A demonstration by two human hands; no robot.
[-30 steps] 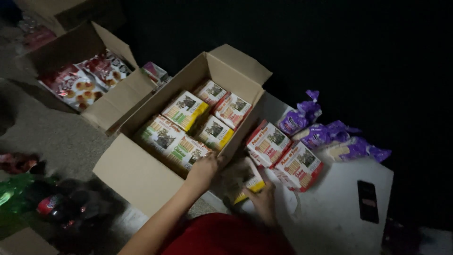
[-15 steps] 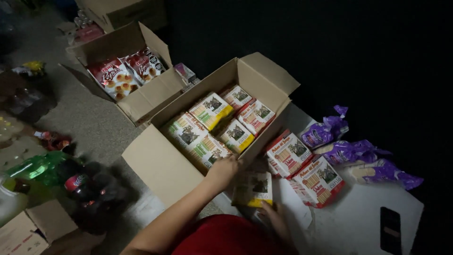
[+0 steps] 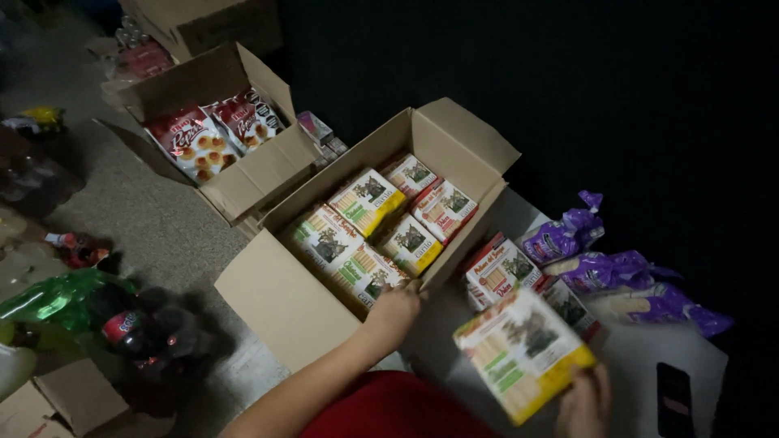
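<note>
My right hand (image 3: pixel 586 403) grips a flat yellow and white snack box (image 3: pixel 523 354) by its lower corner, lifted clear above the white table (image 3: pixel 641 365). My left hand (image 3: pixel 394 308) rests on the near right edge of an open cardboard carton (image 3: pixel 284 292), touching one of the several snack boxes (image 3: pixel 365 231) packed inside it. Two red and white snack boxes (image 3: pixel 501 272) lie on the table just right of the carton.
Purple snack bags (image 3: pixel 604 268) lie at the table's far right and a dark phone (image 3: pixel 675 399) at its near right. A second open carton (image 3: pixel 223 97) with red biscuit bags (image 3: pixel 195 142) stands behind. Drink bottles (image 3: pixel 122 320) lie on the floor at left.
My right hand has lifted the yellow box from beside the carton up and to the right. The view has shifted, so the cartons sit further right and lower.
</note>
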